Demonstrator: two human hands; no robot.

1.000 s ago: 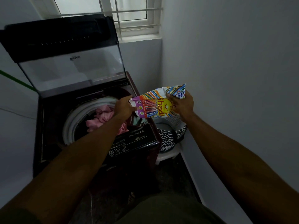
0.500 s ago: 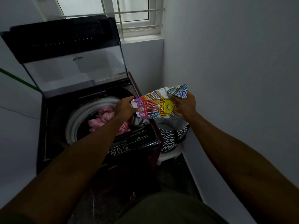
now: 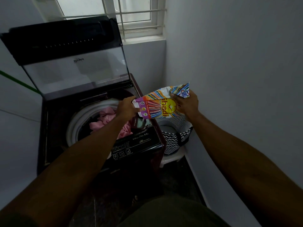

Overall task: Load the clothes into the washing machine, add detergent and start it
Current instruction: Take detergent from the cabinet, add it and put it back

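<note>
Detergent packet (image 3: 161, 104) sits between your two hands, held sideways just above the right front corner of the washing machine (image 3: 101, 128). Your left hand (image 3: 127, 108) has its fingers clamped on the packet's purple end, which hangs over the edge of the drum; your right hand (image 3: 186, 104) has its fingers clamped on the crumpled far end, above the zigzag basket (image 3: 173, 141). Compared with a second ago, almost nothing has shifted: both grips are the same and the packet has kept its place and tilt, with only your head view drifting a little. That suggests you are working the packet open or steadying it, not pouring yet; no powder is visible. Pink clothes (image 3: 106, 118) already lie in the drum under the raised lid (image 3: 73, 63), so loading looks done. Next comes tipping the left end down over the clothes; mind spilling onto the control panel (image 3: 136, 145).
</note>
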